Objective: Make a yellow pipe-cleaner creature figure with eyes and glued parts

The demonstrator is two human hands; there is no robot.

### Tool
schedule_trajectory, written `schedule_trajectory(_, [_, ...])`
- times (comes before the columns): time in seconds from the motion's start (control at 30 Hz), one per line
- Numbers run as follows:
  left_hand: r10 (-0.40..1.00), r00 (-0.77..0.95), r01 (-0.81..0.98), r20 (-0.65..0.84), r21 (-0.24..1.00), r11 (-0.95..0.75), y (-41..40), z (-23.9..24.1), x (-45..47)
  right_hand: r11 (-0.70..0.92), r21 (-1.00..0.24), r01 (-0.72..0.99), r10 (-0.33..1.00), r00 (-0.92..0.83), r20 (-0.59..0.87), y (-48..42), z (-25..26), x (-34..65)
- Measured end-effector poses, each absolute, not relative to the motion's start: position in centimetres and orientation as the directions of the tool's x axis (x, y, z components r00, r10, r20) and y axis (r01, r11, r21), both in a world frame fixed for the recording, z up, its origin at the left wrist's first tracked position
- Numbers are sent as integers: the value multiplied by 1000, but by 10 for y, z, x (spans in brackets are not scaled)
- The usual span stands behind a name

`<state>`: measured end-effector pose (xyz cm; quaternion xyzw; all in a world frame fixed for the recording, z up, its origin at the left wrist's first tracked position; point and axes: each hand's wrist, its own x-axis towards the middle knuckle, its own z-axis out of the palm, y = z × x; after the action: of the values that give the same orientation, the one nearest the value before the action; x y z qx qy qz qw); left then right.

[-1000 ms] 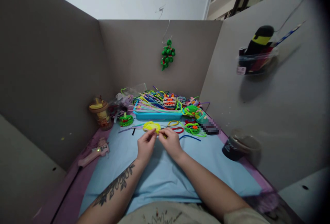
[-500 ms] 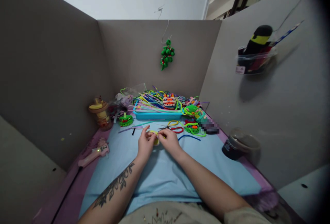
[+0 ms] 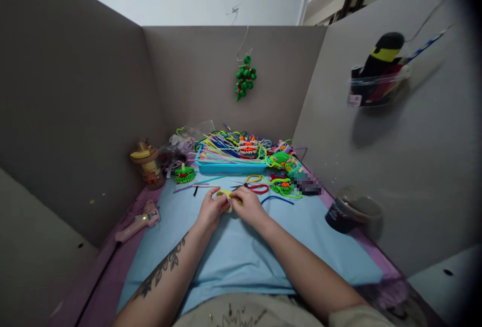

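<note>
Between both hands, over the blue cloth (image 3: 248,251), is a small yellow and whitish craft piece (image 3: 227,195), partly hidden by fingers. My left hand (image 3: 211,208) pinches its left side with thumb and fingers. From the right, my right hand (image 3: 247,204) presses closed fingertips against the same piece. Just beyond the hands lie scissors (image 3: 259,189) with red and yellow handles. A dark blue pipe cleaner (image 3: 278,199) rests right of my right hand, and a short black strip (image 3: 195,191) lies left of my left hand.
A blue tray (image 3: 233,169) full of coloured pipe cleaners stands at the back. Green fuzzy figures (image 3: 184,174) sit near it. A pink glue gun (image 3: 137,226) with a lit light is at left, a lidded cup (image 3: 148,166) behind it. Right stands a dark tub (image 3: 342,214).
The piece has turned between my hands, showing more of its yellow upper edge. My left wrist has rotated slightly. The whole view has shifted a little.
</note>
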<state>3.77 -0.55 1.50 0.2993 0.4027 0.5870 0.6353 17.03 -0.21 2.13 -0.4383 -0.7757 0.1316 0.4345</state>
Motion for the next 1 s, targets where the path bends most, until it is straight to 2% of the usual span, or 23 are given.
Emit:
schedule_trajectory(0.13, [998,40,-450,-51,891,63,-6,12,39,581,-584,567,790,-222,571,1,20,175])
schedule_trajectory(0.33, [975,-12,-414,-224,888,199,-3,13,39,623,-509,595,764,-320,560,-1,21,173])
schedule_trajectory(0.5, [965,74,-344,-253,902,263,0,12,31,694,-452,560,706,-403,583,-6,25,172])
schedule_trajectory(0.67, [989,4,-383,-146,914,137,-1,17,32,703,-449,552,687,-363,629,-8,27,173])
schedule_trajectory(0.77, [998,-66,-347,-11,938,-12,-4,19,37,677,-501,540,704,-275,655,-8,27,172])
schedule_trajectory(0.9, [970,-150,-199,194,955,-222,-9,19,42,565,-682,464,787,-57,614,-10,26,167])
schedule_trajectory(1.0, [943,-173,-136,286,941,-310,-12,20,43,501,-787,360,830,57,555,-10,25,163])
